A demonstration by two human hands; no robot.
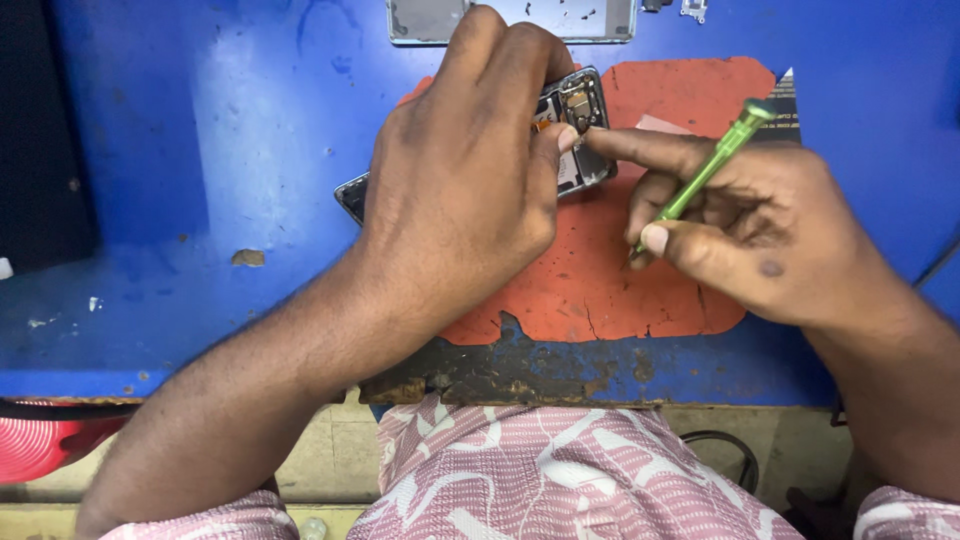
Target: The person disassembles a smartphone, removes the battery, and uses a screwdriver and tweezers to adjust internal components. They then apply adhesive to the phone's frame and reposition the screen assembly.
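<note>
Green and slim, a screwdriver lies clamped in the right hand, pinched between thumb and curled fingers, its cap end pointing up and away toward the far right, its tip hidden near the thumb. That hand's forefinger stretches out to the left and presses on the exposed inner parts at the near end of an opened phone. The left hand covers most of the phone from above, fingers bent over its far edge and thumb pushed against its side, so thumb tip and right forefinger tip touch at the same spot. The two hands meet there, close together. The phone lies tilted across an orange-red worn mat, one dark corner sticking out to the left of the left wrist. The mat, cracked and ragged along its near edge, rests on a scuffed blue workbench with chipped paint. At the far edge lies a flat grey phone panel, partly cut off. Pink-and-white patterned clothing shows below the bench.
</note>
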